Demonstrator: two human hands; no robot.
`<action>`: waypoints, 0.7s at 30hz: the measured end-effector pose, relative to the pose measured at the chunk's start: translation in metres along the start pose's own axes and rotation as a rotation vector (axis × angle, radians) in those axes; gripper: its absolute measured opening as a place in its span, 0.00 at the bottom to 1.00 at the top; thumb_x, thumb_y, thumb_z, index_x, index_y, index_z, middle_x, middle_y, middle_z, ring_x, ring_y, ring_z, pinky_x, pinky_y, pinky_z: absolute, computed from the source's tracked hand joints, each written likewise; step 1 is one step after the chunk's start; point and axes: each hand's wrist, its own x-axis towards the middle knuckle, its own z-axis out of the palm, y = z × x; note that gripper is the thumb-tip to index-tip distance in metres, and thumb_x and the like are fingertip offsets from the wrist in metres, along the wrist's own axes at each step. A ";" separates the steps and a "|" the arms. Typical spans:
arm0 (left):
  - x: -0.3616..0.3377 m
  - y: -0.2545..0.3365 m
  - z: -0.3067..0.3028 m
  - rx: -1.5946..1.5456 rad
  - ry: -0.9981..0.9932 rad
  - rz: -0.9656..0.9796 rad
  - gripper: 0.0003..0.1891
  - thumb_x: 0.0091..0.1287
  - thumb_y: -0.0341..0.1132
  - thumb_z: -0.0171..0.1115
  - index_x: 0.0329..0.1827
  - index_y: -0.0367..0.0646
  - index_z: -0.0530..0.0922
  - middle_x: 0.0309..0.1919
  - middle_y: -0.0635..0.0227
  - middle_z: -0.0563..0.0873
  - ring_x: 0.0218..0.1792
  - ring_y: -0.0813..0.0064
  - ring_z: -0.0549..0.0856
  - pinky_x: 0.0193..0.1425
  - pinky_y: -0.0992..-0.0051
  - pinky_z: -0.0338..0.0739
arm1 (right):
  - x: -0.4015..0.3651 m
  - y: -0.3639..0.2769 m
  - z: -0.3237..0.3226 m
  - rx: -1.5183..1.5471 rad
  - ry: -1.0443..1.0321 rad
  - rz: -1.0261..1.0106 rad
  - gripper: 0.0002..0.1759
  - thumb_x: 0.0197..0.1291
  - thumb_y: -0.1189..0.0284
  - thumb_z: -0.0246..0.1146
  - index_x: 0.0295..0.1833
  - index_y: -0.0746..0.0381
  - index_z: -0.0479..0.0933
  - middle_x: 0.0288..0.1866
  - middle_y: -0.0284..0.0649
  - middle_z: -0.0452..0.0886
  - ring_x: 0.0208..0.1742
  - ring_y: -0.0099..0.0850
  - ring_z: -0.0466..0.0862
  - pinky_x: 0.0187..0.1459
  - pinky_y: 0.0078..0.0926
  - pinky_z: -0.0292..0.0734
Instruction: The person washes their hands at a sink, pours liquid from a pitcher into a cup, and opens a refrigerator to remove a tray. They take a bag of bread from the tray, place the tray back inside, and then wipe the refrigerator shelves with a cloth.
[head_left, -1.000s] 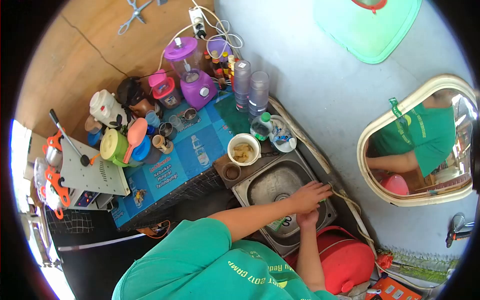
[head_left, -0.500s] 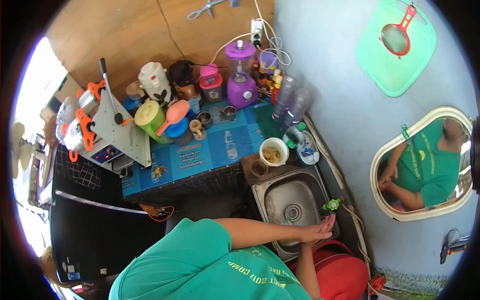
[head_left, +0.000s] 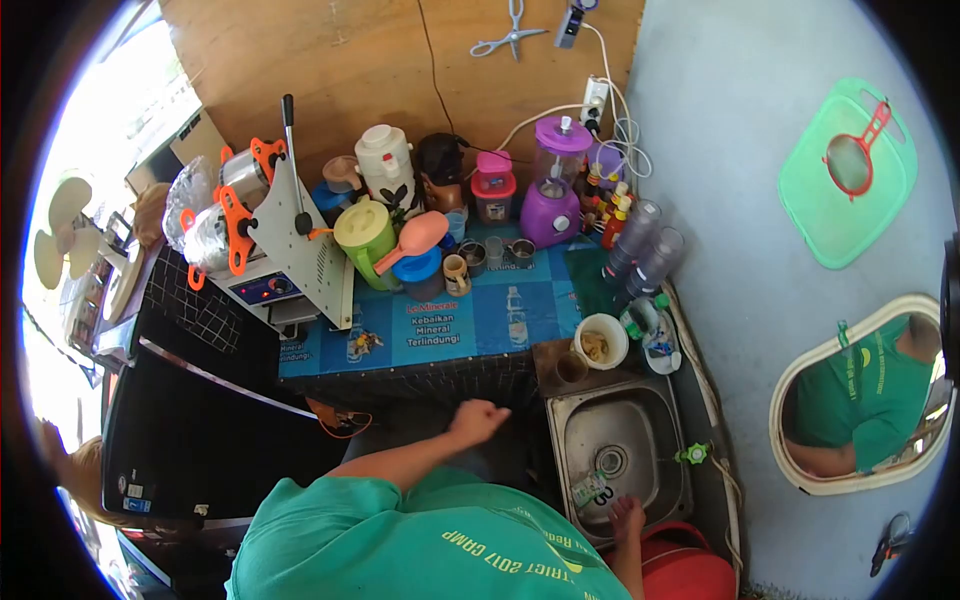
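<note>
My left hand (head_left: pixel 477 423) is curled closed in front of the table's front edge, left of the sink; whether anything is inside it cannot be made out. At the near edge of the metal sink (head_left: pixel 662 420), my right hand (head_left: pixel 628 518) has its fingers apart and holds nothing. A clear item with a green label (head_left: pixel 590 489) lies in the basin near the drain. The green tap (head_left: pixel 693 454) is on the sink's right side. Beyond the basin stand a white tub (head_left: pixel 617 332) with brownish contents and a brown cup (head_left: pixel 571 368).
A blue-covered table (head_left: pixel 460 325) bears a purple blender (head_left: pixel 550 215), a green pitcher (head_left: pixel 366 236) and a sealing machine (head_left: pixel 300 235). A red container (head_left: pixel 690 568) stands below the sink. A mirror (head_left: pixel 790 481) hangs on the right wall. Part of a person (head_left: pixel 85 470) shows at far left.
My hands, together over the sink before, are now apart. My left hand has moved left and closed, while my right hand is lower. The view has shifted left and up.
</note>
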 end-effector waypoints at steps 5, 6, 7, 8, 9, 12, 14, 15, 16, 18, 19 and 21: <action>0.067 -0.098 -0.093 -0.185 0.430 -0.228 0.16 0.62 0.43 0.71 0.29 0.37 0.85 0.25 0.53 0.87 0.30 0.57 0.88 0.38 0.61 0.81 | -0.004 0.005 0.011 -0.130 -0.037 -0.015 0.23 0.67 0.59 0.61 0.62 0.60 0.74 0.51 0.38 0.82 0.42 0.33 0.83 0.37 0.34 0.76; 0.094 -0.124 -0.109 -0.279 0.503 -0.218 0.14 0.63 0.41 0.71 0.30 0.37 0.84 0.25 0.56 0.87 0.30 0.62 0.88 0.37 0.63 0.80 | -0.001 0.006 0.011 -0.198 -0.075 -0.024 0.21 0.66 0.61 0.61 0.61 0.60 0.75 0.48 0.37 0.82 0.38 0.32 0.82 0.34 0.32 0.75; 0.121 -0.142 -0.128 -0.372 0.577 -0.206 0.13 0.64 0.40 0.70 0.32 0.36 0.84 0.24 0.58 0.87 0.30 0.66 0.88 0.36 0.66 0.79 | -0.003 0.006 0.015 -0.244 -0.086 -0.032 0.20 0.65 0.61 0.61 0.58 0.59 0.76 0.46 0.38 0.83 0.38 0.33 0.82 0.34 0.34 0.76; 0.141 -0.133 -0.159 -0.553 0.604 -0.243 0.10 0.66 0.36 0.69 0.37 0.36 0.84 0.25 0.64 0.86 0.28 0.72 0.86 0.33 0.71 0.78 | -0.005 0.005 0.022 -0.302 -0.090 -0.062 0.18 0.64 0.61 0.62 0.55 0.58 0.77 0.44 0.38 0.83 0.37 0.34 0.83 0.34 0.35 0.76; 0.158 -0.113 -0.196 -0.735 0.628 -0.278 0.08 0.68 0.33 0.67 0.41 0.35 0.84 0.26 0.70 0.85 0.26 0.78 0.83 0.30 0.77 0.77 | -0.006 0.006 0.028 -0.381 -0.080 -0.101 0.16 0.63 0.62 0.62 0.53 0.58 0.78 0.43 0.39 0.83 0.37 0.36 0.83 0.35 0.37 0.77; 0.210 -0.090 -0.284 -0.974 0.687 -0.268 0.12 0.70 0.33 0.64 0.51 0.34 0.81 0.36 0.64 0.86 0.29 0.77 0.84 0.31 0.78 0.77 | -0.011 0.009 0.041 -1.209 -0.050 -0.549 0.11 0.60 0.63 0.63 0.44 0.56 0.80 0.38 0.40 0.84 0.36 0.40 0.84 0.35 0.41 0.78; 0.255 -0.102 -0.321 -1.089 0.795 -0.219 0.13 0.71 0.33 0.63 0.54 0.34 0.81 0.39 0.62 0.85 0.30 0.76 0.84 0.30 0.77 0.77 | -0.018 0.014 0.054 -1.688 0.028 -0.833 0.09 0.58 0.63 0.63 0.39 0.55 0.82 0.34 0.41 0.84 0.35 0.43 0.85 0.36 0.44 0.79; 0.283 -0.116 -0.334 -1.121 0.855 -0.204 0.14 0.71 0.33 0.63 0.55 0.34 0.80 0.40 0.61 0.85 0.29 0.75 0.83 0.30 0.77 0.76 | -0.020 0.018 0.058 -1.798 0.051 -0.898 0.08 0.57 0.64 0.64 0.36 0.55 0.82 0.33 0.41 0.85 0.35 0.44 0.85 0.36 0.46 0.79; 0.316 -0.142 -0.341 -1.124 0.857 -0.204 0.14 0.71 0.33 0.63 0.55 0.34 0.80 0.40 0.61 0.85 0.29 0.75 0.83 0.30 0.77 0.76 | -0.014 0.025 0.056 -1.790 0.054 -0.893 0.08 0.57 0.63 0.64 0.36 0.55 0.83 0.33 0.41 0.85 0.35 0.44 0.86 0.36 0.45 0.80; 0.377 -0.201 -0.350 -0.859 0.979 -0.256 0.14 0.70 0.34 0.65 0.53 0.34 0.80 0.39 0.60 0.85 0.29 0.72 0.84 0.30 0.76 0.78 | -0.003 0.037 0.055 -1.762 0.061 -0.874 0.08 0.56 0.63 0.64 0.36 0.54 0.83 0.34 0.41 0.85 0.35 0.43 0.86 0.37 0.45 0.80; 0.404 -0.225 -0.356 -0.770 1.015 -0.274 0.15 0.69 0.34 0.65 0.53 0.34 0.79 0.39 0.60 0.85 0.29 0.71 0.84 0.30 0.75 0.79 | -0.010 0.035 0.068 -1.763 0.068 -0.875 0.08 0.56 0.63 0.64 0.36 0.54 0.83 0.34 0.41 0.85 0.35 0.43 0.86 0.37 0.45 0.80; 0.428 -0.241 -0.369 -0.817 0.872 -0.381 0.18 0.68 0.37 0.68 0.54 0.31 0.79 0.44 0.60 0.85 0.32 0.69 0.86 0.34 0.70 0.82 | -0.028 0.029 0.094 -1.720 0.083 -0.838 0.15 0.56 0.60 0.65 0.28 0.61 0.77 0.26 0.49 0.81 0.31 0.52 0.84 0.32 0.50 0.76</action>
